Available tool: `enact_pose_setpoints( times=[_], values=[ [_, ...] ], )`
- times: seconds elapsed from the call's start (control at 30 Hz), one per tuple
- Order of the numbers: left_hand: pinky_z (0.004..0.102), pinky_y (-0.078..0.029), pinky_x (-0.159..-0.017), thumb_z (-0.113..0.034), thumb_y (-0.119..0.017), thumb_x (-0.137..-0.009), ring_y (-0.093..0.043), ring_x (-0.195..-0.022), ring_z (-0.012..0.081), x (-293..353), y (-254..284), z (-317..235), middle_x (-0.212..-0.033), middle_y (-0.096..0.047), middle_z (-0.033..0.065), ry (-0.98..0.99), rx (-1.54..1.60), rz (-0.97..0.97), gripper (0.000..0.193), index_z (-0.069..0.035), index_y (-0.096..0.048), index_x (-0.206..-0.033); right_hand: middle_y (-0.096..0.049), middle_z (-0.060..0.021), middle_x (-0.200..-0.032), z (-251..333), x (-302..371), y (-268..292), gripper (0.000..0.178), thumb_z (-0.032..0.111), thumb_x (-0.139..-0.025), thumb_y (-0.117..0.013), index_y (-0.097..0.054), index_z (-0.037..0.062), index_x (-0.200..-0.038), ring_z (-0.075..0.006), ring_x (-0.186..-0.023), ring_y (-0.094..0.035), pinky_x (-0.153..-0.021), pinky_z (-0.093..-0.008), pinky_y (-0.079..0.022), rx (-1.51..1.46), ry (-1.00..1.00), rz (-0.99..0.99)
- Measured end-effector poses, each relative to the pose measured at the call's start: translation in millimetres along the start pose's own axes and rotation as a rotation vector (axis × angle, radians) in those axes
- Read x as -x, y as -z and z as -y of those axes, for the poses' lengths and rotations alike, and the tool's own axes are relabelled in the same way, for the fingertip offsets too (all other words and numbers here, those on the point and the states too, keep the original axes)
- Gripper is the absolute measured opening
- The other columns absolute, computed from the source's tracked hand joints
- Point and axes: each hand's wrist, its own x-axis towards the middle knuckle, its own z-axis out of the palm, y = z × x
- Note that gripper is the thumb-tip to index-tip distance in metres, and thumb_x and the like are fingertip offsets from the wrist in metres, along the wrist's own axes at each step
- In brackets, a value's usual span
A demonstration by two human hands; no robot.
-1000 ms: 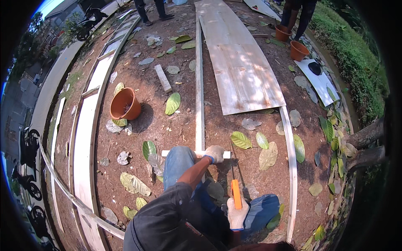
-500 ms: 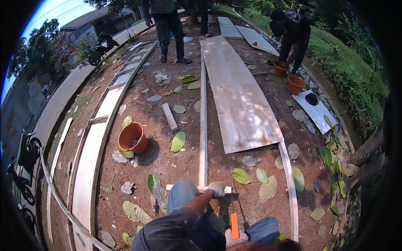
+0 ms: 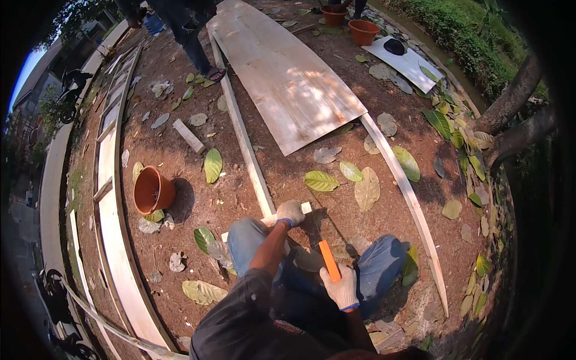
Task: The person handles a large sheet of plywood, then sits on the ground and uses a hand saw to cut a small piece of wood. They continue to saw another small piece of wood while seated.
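My left hand (image 3: 290, 212), in a pale work glove with a blue cuff, is closed over a short wooden strip (image 3: 307, 207) near its right end. This strip lies crosswise at the near end of a long wooden batten (image 3: 243, 132) and passes by my left knee. My gloved right hand (image 3: 340, 288) grips a handsaw by its orange handle (image 3: 329, 261). The saw's thin dark blade, seen nearly edge-on, points forward just right of the strip's end; I cannot tell if it touches the wood.
Plywood sheets (image 3: 282, 72) lie ahead, with another batten (image 3: 408, 180) curving down the right. An orange bucket (image 3: 154, 190) and a ladder-like wooden frame (image 3: 111, 198) are at left. One person (image 3: 186, 36) stands ahead; another is by the far buckets (image 3: 363, 32). Leaves litter the soil.
My view has tilted down and turned, showing more of my body. My right hand and the saw are farther into view, the handle now leaning left. The person ahead has stepped closer.
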Motion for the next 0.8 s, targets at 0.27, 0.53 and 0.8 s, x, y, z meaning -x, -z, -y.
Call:
enact_pose_setpoints(
  times=[0.27, 0.53, 0.8],
  values=[
    [0.0474, -0.058, -0.087, -0.019, -0.066, -0.071, -0.072, -0.096, 0.0399, 2, 0, 19, -0.097, -0.074, 0.0232, -0.035, -0.024, 0.038, 0.031, -0.004, -0.078, -0.096, -0.068, -0.0186, -0.076, 21, 37, 22, 0.026, 0.028, -0.087, -0.076, -0.069, 0.0042, -0.096, -0.0357, -0.067, -0.069, -0.063, -0.0422, -0.056, -0.257, 0.078, -0.009],
    [0.0482, -0.058, -0.085, -0.02, -0.067, -0.072, -0.072, -0.096, 0.0402, -12, -4, 18, -0.098, -0.074, 0.0221, -0.055, -0.032, 0.082, 0.027, -0.006, -0.077, -0.093, -0.062, -0.0089, -0.068, -7, 58, 23, 0.012, 0.008, -0.091, -0.069, -0.066, -0.0004, -0.085, -0.0102, -0.061, -0.054, -0.057, -0.0313, -0.046, -0.291, -0.205, 0.033],
    [0.0483, -0.058, -0.086, -0.02, -0.064, -0.074, -0.072, -0.098, 0.0399, -18, -4, 17, -0.1, -0.074, 0.0229, -0.079, -0.029, 0.094, 0.03, -0.005, -0.077, -0.096, -0.064, -0.0132, -0.068, 16, 14, 23, 0.018, 0.016, -0.087, -0.076, -0.072, 0.0002, -0.094, -0.0228, -0.057, -0.061, -0.056, -0.0335, -0.05, -0.131, -0.084, 0.051]
  ],
)
